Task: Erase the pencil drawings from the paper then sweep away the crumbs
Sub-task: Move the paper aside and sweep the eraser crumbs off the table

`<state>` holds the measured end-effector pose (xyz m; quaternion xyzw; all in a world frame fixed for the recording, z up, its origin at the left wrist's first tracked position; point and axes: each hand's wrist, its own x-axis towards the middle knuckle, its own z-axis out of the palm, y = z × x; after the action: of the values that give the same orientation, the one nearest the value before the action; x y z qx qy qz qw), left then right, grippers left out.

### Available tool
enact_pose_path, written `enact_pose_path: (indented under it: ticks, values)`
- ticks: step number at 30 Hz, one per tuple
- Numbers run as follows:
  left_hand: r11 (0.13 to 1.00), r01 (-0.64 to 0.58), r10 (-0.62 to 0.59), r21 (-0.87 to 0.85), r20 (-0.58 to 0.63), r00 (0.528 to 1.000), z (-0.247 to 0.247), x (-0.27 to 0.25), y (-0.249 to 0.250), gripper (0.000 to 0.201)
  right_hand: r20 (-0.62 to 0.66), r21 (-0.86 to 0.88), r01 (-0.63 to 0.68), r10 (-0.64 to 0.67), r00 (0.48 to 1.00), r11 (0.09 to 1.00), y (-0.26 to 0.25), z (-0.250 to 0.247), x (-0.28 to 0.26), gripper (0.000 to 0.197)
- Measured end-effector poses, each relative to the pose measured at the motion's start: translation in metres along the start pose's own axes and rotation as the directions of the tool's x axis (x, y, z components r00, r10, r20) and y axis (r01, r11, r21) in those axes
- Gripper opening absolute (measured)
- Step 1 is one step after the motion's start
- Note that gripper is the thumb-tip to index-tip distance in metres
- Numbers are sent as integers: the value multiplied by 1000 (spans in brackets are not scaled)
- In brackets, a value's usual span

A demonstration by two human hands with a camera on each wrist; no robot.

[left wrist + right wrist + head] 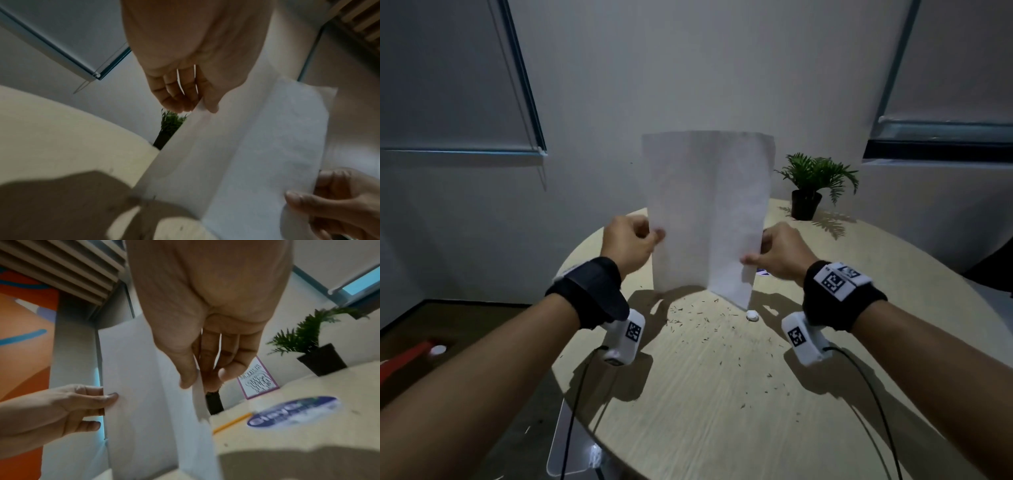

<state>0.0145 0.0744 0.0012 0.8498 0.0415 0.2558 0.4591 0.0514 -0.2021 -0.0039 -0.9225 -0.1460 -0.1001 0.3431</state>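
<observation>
Standing over the round pale wooden table point(722, 394), the creased white paper sheet point(707, 212) is held upright, long axis vertical, left hand point(628, 241) and right hand point(780, 251) each pinching a side edge; dark eraser crumbs point(698, 320) lie directly beneath, nearer than the small white eraser point(752, 315).

The sheet of paper point(709, 212) is thin, matt white stock with a soft vertical crease down its middle. The round table point(722, 394) has a pale wood-grain top with a smooth, matt finish, strewn with dark eraser crumbs point(698, 318). A small white eraser point(752, 315) looks smooth and slightly glossy. The wrist straps point(592, 291) are black cloth; the camera housings point(625, 337) under them are smooth white plastic. The potted plant point(806, 204) sits in a matt black pot. A glossy round sticker point(292, 411) lies on the table.
</observation>
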Motion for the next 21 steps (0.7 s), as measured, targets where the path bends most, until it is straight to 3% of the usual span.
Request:
enact_pose_path:
  ticks: [2,5,8,10,12,14,16,18,21]
  values:
    - [998,40,-42,50,42,998,8,-8,-11,10,-3,34,-29,29,1000,999,4,10,-6,19]
    - [998,50,-50,25,-18,999,10,-5,-16,14,-83,219,-51,71,994,974,3,-1,-3,12]
    - [993,42,-47,-108,-38,998,5,4,-9,12,-136,364,-28,83,987,931,-2,-29,7,27]
    - [984,57,-54,-167,18,998,5,7,-6,9,-156,445,-56,139,978,894,4,-48,19,33]
    - [995,52,-39,-82,159,987,4,5,-6,10,-165,496,-108,216,962,862,17,-65,31,35]
    - [995,3,-42,97,399,916,6,0,-14,23,-167,494,-148,261,951,857,39,-79,38,37]
    - [949,-155,-48,273,614,788,8,-6,-22,44,-157,469,-200,305,939,860,62,-89,41,30]
    - [883,-309,-46,354,719,694,14,-12,-25,60,-124,417,-265,344,931,869,84,-94,40,22]
    - [822,-414,-55,391,778,626,27,-13,-26,69,-91,363,-360,417,904,859,114,-98,37,21]
